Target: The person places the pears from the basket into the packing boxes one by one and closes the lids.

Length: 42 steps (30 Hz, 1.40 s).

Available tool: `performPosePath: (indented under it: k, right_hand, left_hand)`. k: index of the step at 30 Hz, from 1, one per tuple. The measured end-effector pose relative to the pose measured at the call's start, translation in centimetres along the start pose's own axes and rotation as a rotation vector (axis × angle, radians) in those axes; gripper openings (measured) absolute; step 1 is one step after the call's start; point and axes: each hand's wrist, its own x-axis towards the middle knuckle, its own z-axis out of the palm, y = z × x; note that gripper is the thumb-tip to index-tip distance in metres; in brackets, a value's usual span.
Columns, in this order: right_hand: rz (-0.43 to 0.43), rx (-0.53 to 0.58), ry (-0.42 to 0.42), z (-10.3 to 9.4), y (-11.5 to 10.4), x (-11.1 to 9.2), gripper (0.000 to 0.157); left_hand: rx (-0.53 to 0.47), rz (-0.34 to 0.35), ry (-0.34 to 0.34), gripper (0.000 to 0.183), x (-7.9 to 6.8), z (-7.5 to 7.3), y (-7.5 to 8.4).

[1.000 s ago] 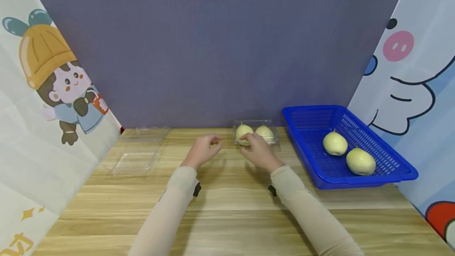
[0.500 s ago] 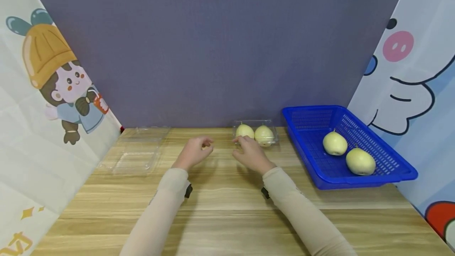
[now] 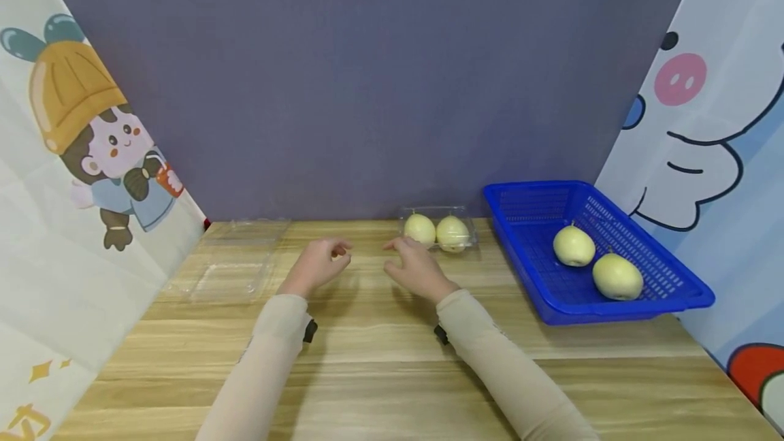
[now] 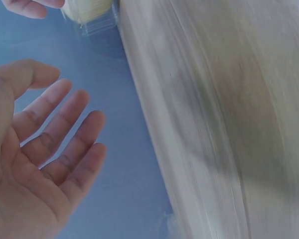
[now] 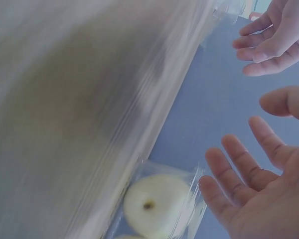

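My left hand (image 3: 318, 265) hovers over the middle of the table, its fingers loosely bent around nothing. In the left wrist view the palm of that left hand (image 4: 45, 149) faces the camera, with thumb and fingers apart. To its right, my right hand (image 3: 418, 269) is held with relaxed fingers, just in front of a clear plastic box (image 3: 456, 212) that holds two pale yellow pears (image 3: 453, 234). The right wrist view shows the right hand (image 5: 261, 174) with fingers spread, and one pear (image 5: 159, 205) in the box beside them.
A blue basket (image 3: 529, 284) on the right of the table holds two more pears (image 3: 617, 277). An open clear plastic box (image 3: 229, 278) lies at the left. A grey-blue panel (image 3: 343, 87) stands along the table's back edge.
Both hands have drifted left, the right hand moving off from in front of the pears in the clear box. The box, basket and pears stay where they were.
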Motion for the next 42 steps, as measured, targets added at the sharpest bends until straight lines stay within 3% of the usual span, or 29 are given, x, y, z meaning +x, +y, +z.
performPosePath:
  k: [11,19,25,42]
  right_hand:
    - [-0.006,-0.007,-0.029,0.6,-1.1,0.5,0.035]
    - [0.003,0.041,-0.048,1.2,-1.6,0.6,0.036]
    - [0.004,0.067,-0.039,1.7,-2.0,1.0,0.037]
    - [0.061,0.237,-0.084,3.9,-3.4,2.3,0.037]
  left_hand:
    - [0.028,-0.016,0.006,0.028,-1.2,-1.8,-1.3]
    - [0.029,-0.026,0.073,0.032,-2.6,-4.2,-2.8]
    - [0.038,-0.048,0.084,0.035,-3.3,-6.0,-3.8]
    - [0.088,-0.095,0.115,0.037,-4.3,-9.7,-7.0]
